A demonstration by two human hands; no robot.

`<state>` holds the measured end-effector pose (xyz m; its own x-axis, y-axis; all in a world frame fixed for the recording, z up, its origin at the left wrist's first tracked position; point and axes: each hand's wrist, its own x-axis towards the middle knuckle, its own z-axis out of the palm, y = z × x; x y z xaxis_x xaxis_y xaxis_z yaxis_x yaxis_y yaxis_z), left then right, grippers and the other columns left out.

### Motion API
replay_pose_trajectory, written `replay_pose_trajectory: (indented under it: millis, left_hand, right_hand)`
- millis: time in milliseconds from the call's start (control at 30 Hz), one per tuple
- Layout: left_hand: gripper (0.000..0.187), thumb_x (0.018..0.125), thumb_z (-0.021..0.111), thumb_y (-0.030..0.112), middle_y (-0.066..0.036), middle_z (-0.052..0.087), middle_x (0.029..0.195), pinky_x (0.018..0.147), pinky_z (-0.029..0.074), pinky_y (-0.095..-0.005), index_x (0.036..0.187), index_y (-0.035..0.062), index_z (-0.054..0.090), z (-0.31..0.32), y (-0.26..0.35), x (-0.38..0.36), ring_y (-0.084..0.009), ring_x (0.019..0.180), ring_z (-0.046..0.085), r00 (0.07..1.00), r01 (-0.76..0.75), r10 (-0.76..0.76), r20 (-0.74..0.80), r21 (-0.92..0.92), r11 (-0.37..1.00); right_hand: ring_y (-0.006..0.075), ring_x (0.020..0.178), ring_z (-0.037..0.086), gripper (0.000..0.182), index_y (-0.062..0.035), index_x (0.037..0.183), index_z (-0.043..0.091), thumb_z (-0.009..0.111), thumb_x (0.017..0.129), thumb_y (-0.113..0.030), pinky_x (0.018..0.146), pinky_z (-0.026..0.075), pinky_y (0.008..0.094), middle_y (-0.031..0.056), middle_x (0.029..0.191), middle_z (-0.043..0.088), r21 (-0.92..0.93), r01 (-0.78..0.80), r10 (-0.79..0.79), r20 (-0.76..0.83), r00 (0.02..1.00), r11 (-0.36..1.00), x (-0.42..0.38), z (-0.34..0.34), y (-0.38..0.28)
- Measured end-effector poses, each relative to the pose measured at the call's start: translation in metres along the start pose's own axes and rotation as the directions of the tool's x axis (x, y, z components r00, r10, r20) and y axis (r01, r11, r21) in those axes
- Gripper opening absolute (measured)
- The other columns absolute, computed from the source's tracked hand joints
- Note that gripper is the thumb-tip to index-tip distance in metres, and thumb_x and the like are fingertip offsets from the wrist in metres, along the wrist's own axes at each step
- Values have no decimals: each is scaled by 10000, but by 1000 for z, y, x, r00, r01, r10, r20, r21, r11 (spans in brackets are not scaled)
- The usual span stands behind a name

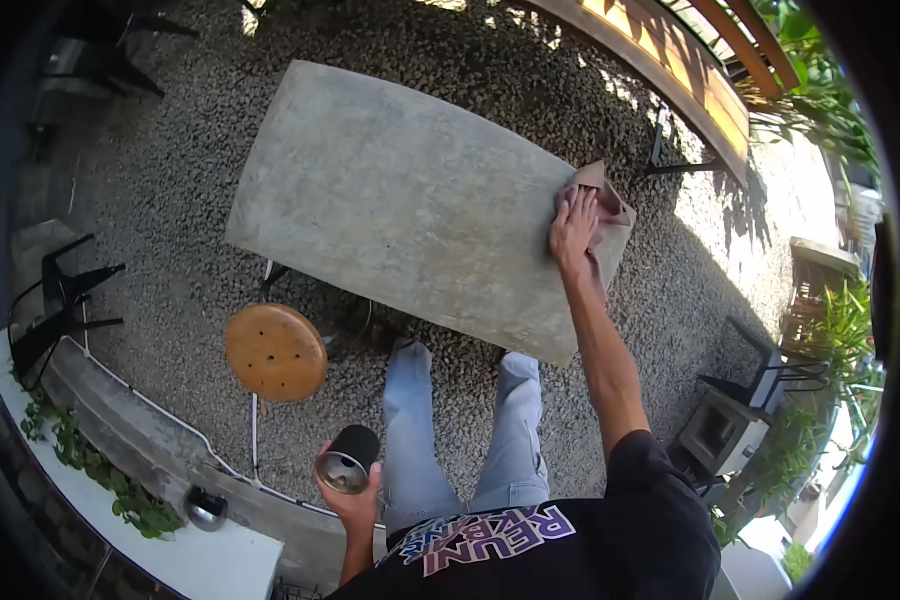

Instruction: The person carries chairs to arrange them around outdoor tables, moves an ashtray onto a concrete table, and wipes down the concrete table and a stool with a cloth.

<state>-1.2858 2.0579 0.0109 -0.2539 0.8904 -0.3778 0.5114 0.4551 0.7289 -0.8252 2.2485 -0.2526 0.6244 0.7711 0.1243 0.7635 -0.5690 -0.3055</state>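
My left hand (358, 503) is wrapped round a black cylindrical container (355, 446), held low beside my left leg. The container is tilted, and its shiny metallic end faces me. My right hand (574, 232) lies flat with fingers stretched out on a pinkish-brown cloth (613, 212). The cloth is bunched at the right end of a grey stone-like table (400, 200), and part of it hangs close to the edge. My right arm reaches forward over the table's near right corner.
A round wooden stool (275, 352) stands at the table's near left. A long wooden bench (705, 95) is at the far right. Black metal chairs (65, 295) stand at the left, and a dark chair (760, 375) at the right. Gravel (170, 200) covers the ground.
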Motion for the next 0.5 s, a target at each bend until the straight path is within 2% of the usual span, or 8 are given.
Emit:
replay_pose_trajectory:
  millis: [67,133,200,300,333,367,433,500]
  left_hand:
    - [751,631,778,91,-172,450,1232,987,358,-404,1245,-22,360,-34,-26,7,-292,1160,440,982,108,-122,-145,-104,989]
    - [765,655,756,40,-174,433,1259,1006,339,-391,1286,-51,335,-61,-39,15,-282,1173,432,979,125,-141,-145,-111,986]
    - [770,659,749,33,-183,429,1263,1005,340,-391,1296,-59,328,-78,-47,27,-280,1178,429,959,152,-175,-221,-119,981]
    - [773,670,757,48,-190,421,1270,1001,343,-389,1298,-70,322,-88,-57,36,-281,1175,428,953,141,-164,-255,-107,984]
    - [778,673,761,57,-193,420,1271,1000,345,-388,1300,-73,319,-91,-58,38,-281,1173,430,951,143,-156,-266,-69,987]
    - [785,676,769,73,-200,422,1267,997,349,-385,1299,-77,316,-91,-58,40,-281,1163,439,953,122,-144,-265,-97,988]
    - [784,677,767,72,-201,421,1268,999,347,-386,1300,-76,315,-89,-52,38,-282,1164,437,959,128,-154,-239,-123,984]
    - [796,671,770,75,-202,415,1276,1011,332,-390,1303,-73,310,-90,-42,40,-288,1178,425,957,186,-220,-191,-181,966]
  right_hand:
    - [318,1303,310,413,-99,1312,442,393,933,-254,1056,211,458,167,1378,383,78,157,-157,1,988,985,-29,11,-73]
    - [303,1286,341,386,-84,1262,488,444,907,-226,1047,234,459,154,1334,438,151,284,-293,47,955,947,-73,17,-167]
    - [288,1289,339,424,-96,1263,487,496,861,-230,1044,246,456,133,1355,418,305,387,-443,142,885,870,-130,34,-262]
    - [253,1323,280,487,-121,1325,407,490,855,-219,1065,224,428,76,1434,312,462,553,-697,232,679,693,-204,43,-373]
    - [249,1328,270,498,-126,1333,394,489,852,-212,1068,223,417,69,1445,294,486,596,-751,228,620,639,-215,46,-390]
    - [249,1328,270,498,-126,1333,394,489,852,-212,1068,223,417,69,1445,294,478,596,-745,225,628,646,-214,48,-391]
    - [252,1313,299,506,-128,1325,403,490,830,-187,1053,254,409,69,1426,328,403,716,-821,255,510,570,-210,46,-380]
    - [258,1297,322,508,-122,1318,407,488,818,-167,1035,279,408,73,1412,349,429,669,-795,299,528,607,-197,33,-352]
